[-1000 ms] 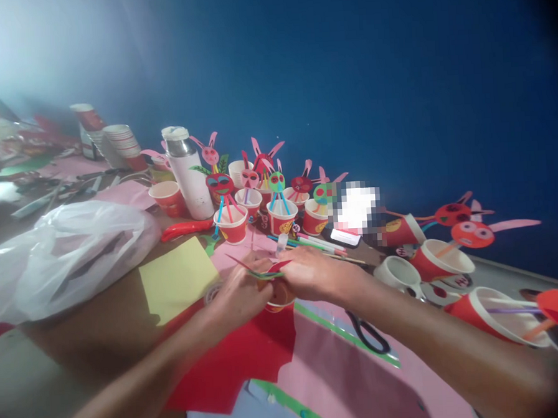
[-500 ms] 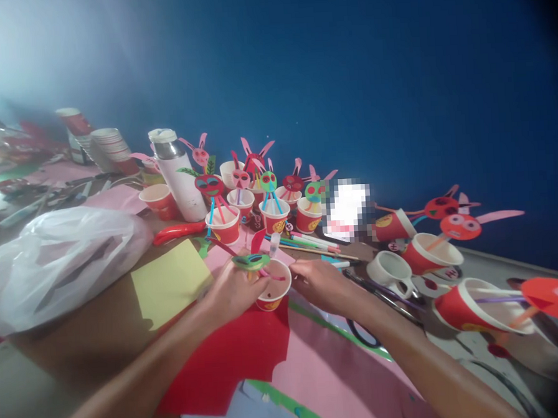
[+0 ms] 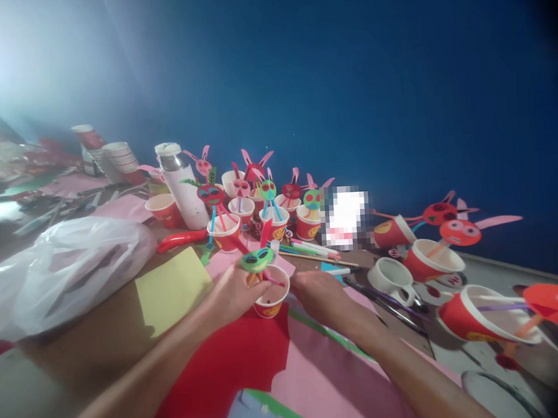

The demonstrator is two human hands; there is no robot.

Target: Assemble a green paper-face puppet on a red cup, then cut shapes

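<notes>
My left hand (image 3: pixel 231 294) is closed on a green paper rabbit figure (image 3: pixel 257 260) with red ears and drinking-straw legs. A pink straw from it reaches over a red-and-white paper cup (image 3: pixel 271 308), and my thumb lies at the cup's left rim. The cup stands upright on red paper (image 3: pixel 240 361). My right hand (image 3: pixel 318 294) is just right of the cup, its fingers curled together; whether anything is between them is hidden. Behind the cup stands a small clear tube (image 3: pixel 275 249). Finished-looking rabbit figures in cups, such as the red one (image 3: pixel 210 199), stand farther back.
A white plastic bag (image 3: pixel 67 270) and a yellow sheet (image 3: pixel 171 289) lie left. A white flask (image 3: pixel 184 192) stands behind them, near a red-handled tool (image 3: pixel 182 240). Rightward are a white mug (image 3: pixel 389 277), pens and tipped cups (image 3: pixel 476 314). A blue wall (image 3: pixel 324 94) closes off the back.
The green rabbit figure has turned more upright, its face now toward me, in my left hand. My right hand stays beside the cup. The camera view has shifted slightly.
</notes>
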